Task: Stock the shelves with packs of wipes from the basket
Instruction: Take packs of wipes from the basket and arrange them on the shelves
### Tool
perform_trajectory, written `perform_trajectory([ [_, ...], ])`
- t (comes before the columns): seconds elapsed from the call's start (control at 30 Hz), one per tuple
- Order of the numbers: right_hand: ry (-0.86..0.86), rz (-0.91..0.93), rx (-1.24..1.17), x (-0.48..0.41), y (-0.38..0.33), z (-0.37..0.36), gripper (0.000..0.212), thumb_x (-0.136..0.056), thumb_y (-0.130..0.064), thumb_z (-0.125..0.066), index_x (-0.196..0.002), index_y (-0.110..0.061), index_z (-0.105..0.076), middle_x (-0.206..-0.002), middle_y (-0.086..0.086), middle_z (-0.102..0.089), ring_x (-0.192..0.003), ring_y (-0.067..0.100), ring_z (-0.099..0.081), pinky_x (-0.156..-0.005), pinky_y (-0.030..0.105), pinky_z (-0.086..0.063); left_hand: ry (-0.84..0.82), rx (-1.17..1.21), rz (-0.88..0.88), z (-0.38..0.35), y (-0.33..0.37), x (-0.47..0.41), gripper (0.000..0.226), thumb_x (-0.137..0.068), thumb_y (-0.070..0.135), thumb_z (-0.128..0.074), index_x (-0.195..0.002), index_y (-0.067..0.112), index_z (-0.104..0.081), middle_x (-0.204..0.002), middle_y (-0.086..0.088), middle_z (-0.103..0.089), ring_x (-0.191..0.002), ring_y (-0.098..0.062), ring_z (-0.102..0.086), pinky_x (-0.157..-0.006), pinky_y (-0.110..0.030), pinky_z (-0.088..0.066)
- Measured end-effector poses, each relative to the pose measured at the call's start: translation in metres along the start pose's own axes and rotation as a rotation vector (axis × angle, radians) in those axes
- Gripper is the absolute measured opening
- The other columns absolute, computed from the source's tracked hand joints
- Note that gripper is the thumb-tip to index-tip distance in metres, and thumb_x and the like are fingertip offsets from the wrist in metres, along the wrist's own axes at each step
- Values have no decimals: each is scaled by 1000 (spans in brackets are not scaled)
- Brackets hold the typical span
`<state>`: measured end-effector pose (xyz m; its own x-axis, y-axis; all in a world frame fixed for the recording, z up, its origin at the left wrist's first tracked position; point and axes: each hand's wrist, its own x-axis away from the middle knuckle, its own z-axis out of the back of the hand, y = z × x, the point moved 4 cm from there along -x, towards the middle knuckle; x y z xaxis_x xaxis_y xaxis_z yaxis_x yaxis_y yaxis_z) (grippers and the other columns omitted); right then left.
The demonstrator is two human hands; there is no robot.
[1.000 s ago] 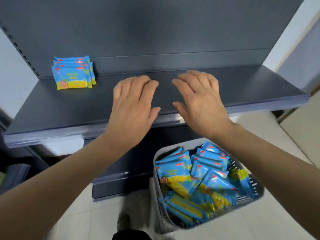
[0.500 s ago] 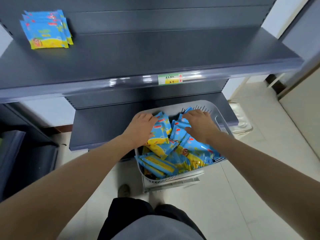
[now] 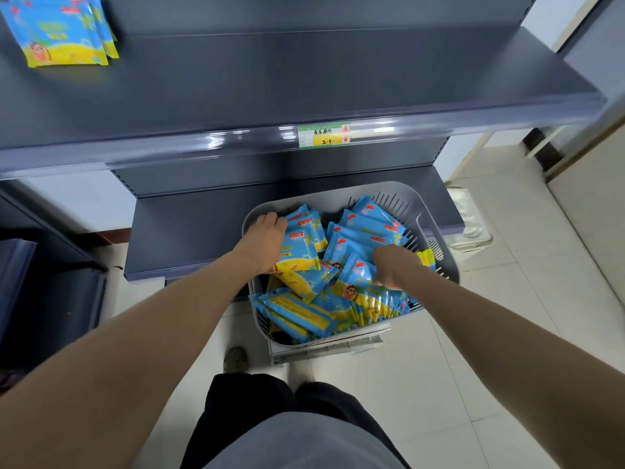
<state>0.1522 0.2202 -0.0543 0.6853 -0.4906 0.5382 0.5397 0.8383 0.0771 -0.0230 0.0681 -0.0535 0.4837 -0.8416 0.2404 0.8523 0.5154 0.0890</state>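
The grey basket (image 3: 324, 192) sits on the floor (image 3: 507, 333) right up against the near edge of the lower shelf (image 3: 189, 231), and its far rim overlaps that edge in the view. It is heaped with blue and yellow packs of wipes (image 3: 368, 228), lying at all angles, some on edge along the near wall.

The left hand (image 3: 267, 240) is at the left side of the basket, just inside the rim, with its fingers curled round the left edge of one upright pack (image 3: 301, 245), gripping it. The right hand (image 3: 389, 269) is plunged into the right half of the heap, knuckles up, with its fingers bent down among the packs. Its fingertips are hidden, so I cannot tell whether they hold anything.

Above, the upper shelf (image 3: 304, 79) juts out nearer than the lower one, its glossy front strip carrying a green and yellow price label (image 3: 324, 136) near the middle. A small stack (image 3: 57, 32) of the same packs lies at its far left corner, partly cut off by the frame. The rest of the dark shelf top runs bare to its right end.

A shoe (image 3: 235, 358) stands on the floor just near and left of the basket. Pale tiles stretch off to the right of the basket
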Motion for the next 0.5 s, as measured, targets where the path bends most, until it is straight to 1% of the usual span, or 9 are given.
perform_trajectory([
  [0.07, -25, -1, 17, -1, -1, -3, 19, -84, -12, -62, -102, -8, -56, -101, 7, -61, -91, 27, -61, -64, 30, -45, 8, -31, 20, 1, -1, -4, 52, -83, 12, -59, -129, 4, -36, -127, -16, -40, -117, -30, -40, -98, -39, -39],
  [0.13, -96, 12, 59, -2, -2, -5, 18, -82, -8, -62, -100, -5, -59, -98, 9, -63, -85, 26, -62, -62, 30, -46, 6, -86, 48, 1, -2, -6, 52, -82, 14, -61, -128, 4, -37, -127, -15, -42, -116, -29, -43, -96, -38, -40],
  [0.2, -144, 23, 80, -1, -1, -5, 18, -81, -6, -62, -99, -3, -60, -94, 10, -63, -78, 25, -60, -61, 28, -46, 9, -166, 73, 1, -4, -8, 46, -84, 14, -59, -124, 5, -41, -125, -14, -45, -114, -29, -45, -95, -38, -40],
  [0.23, -163, 32, 76, -1, -1, -3, 20, -81, -8, -63, -100, -3, -60, -95, 10, -63, -79, 24, -58, -62, 28, -46, 6, -198, 77, 1, -4, -10, 43, -84, 15, -58, -123, 5, -43, -124, -14, -46, -114, -28, -46, -95, -37, -40],
  [0.27, -180, 42, 59, 0, 0, 0, 23, -82, -12, -63, -103, -3, -59, -98, 10, -63, -83, 25, -59, -65, 28, -47, -3, -215, 77, 0, -4, -10, 42, -84, 16, -58, -122, 6, -44, -123, -14, -47, -113, -28, -47, -95, -37, -40],
  [0.37, -191, 89, -12, 2, 2, 16, 35, -87, -20, -57, -119, -5, -52, -117, 12, -58, -103, 28, -57, -75, 31, -44, -52, -219, 39, -2, -4, -11, 36, -85, 13, -55, -120, 6, -47, -121, -13, -50, -111, -27, -50, -92, -37, -41],
  [0.43, -173, 113, -44, 1, 3, 35, 41, -91, -24, -53, -127, -8, -44, -126, 12, -53, -108, 29, -53, -74, 30, -40, -95, -121, 4, 4, -6, -11, 30, -86, 10, -52, -115, 6, -49, -117, -13, -54, -106, -27, -53, -86, -36, -44],
  [0.5, -115, 142, -67, 0, 1, 61, 42, -92, -28, -51, -129, -11, -41, -127, 11, -52, -105, 29, -52, -75, 29, -38, -135, 3, -14, 17, -11, -8, 26, -86, 9, -50, -112, 6, -48, -111, -13, -57, -98, -28, -56, -75, -34, -43],
])
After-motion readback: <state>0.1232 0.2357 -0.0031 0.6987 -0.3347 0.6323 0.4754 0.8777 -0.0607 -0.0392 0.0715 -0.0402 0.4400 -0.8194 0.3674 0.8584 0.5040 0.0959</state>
